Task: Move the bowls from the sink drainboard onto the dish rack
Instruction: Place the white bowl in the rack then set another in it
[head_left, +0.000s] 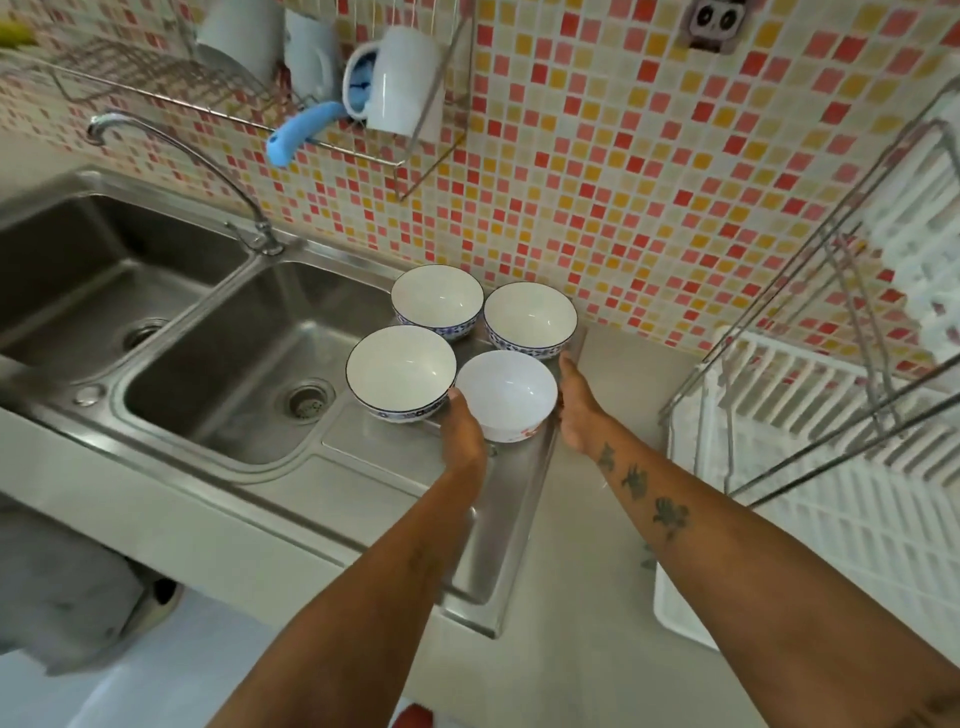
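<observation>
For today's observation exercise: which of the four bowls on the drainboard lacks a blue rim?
The near-right bowl, between the left hand and right hand: plain white rim, reddish marks outside; the other three have blue rims.

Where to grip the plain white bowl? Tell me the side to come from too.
Grip the plain white bowl by its outer wall, one palm on each flank, as the left hand and right hand sit now. Come from the near side: it stands upright, and blue-rimmed bowls crowd its left and back.
</observation>
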